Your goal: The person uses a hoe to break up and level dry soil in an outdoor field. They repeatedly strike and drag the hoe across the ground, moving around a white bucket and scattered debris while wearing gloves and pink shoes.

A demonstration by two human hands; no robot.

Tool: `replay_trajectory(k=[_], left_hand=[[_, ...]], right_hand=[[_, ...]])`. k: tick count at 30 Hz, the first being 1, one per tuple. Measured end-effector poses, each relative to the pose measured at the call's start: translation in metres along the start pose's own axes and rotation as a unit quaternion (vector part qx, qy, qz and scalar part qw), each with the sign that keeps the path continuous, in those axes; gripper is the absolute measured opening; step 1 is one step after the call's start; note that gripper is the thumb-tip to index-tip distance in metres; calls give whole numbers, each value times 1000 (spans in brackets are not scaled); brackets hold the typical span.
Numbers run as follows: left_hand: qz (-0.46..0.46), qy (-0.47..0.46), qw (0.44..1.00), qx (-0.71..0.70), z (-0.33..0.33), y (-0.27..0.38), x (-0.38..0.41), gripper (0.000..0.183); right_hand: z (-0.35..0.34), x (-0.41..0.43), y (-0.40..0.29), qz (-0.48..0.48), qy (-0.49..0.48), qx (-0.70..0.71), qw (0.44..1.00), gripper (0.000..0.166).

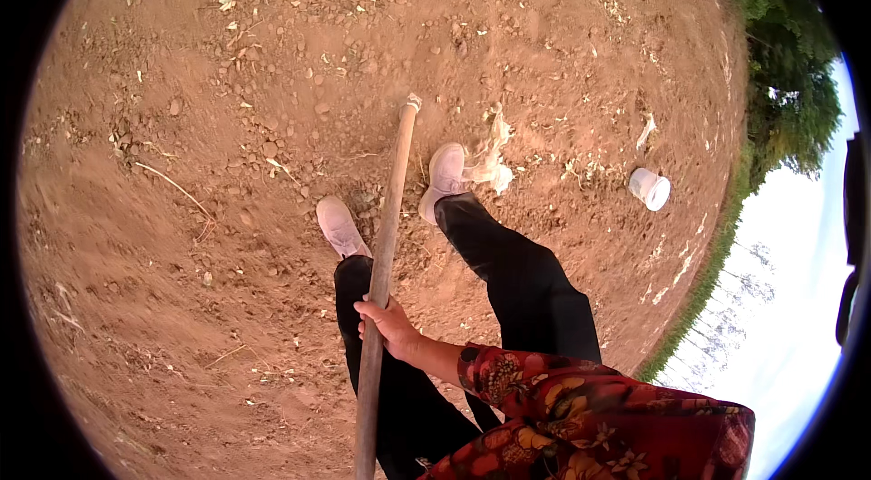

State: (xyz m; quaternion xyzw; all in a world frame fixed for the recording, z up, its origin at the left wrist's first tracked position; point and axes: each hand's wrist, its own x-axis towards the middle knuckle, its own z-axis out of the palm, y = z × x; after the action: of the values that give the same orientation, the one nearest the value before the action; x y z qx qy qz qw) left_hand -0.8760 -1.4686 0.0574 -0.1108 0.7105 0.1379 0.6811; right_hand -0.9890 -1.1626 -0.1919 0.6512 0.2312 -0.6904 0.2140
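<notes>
My right hand (389, 325) is closed around a long, worn wooden tool handle (388, 242), its thumb lying over the wood and its fingertips showing at the left side. The handle slants up between my two pale shoes and has a whitish end (413, 101) against the soil; no tool head can be made out there. Its other end leaves the picture at the bottom. My left hand is out of view. A crumpled pale sheet (495, 160), cloth or plastic, lies beside my right shoe (446, 174). My left shoe (340, 228) stands left of the handle.
Reddish-brown bare soil (170, 303) with small clods, dry leaves and thin stalks spreads around my feet. A white plastic bucket (650, 189) sits to the right, with a pale scrap (646, 130) near it. Grass (708, 296) and green trees (782, 72) border the ground at far right.
</notes>
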Motion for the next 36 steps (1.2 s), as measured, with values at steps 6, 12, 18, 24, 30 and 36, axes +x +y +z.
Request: replay_trajectory(k=[6, 12, 18, 24, 30, 36], left_hand=[[-102, -53, 993, 3, 17, -3, 8, 68], [18, 69, 997, -28, 19, 76, 76, 59], [149, 193, 966, -89, -57, 280, 180, 33], [342, 200, 910, -125, -99, 427, 233, 39], [225, 81, 962, -132, -60, 340, 207, 38], [155, 11, 958, -240, -23, 210, 88, 41]], right_hand=[[5, 36, -41, 25, 107, 55, 992, 29], [-4, 37, -133, -45, 35, 75, 996, 28], [23, 36, -326, -337, -43, 32, 940, 27], [35, 50, -387, -417, -47, -30, 907, 28], [9, 68, -266, -288, 27, -65, 955, 31], [-22, -12, -111, -179, -52, -14, 982, 35]])
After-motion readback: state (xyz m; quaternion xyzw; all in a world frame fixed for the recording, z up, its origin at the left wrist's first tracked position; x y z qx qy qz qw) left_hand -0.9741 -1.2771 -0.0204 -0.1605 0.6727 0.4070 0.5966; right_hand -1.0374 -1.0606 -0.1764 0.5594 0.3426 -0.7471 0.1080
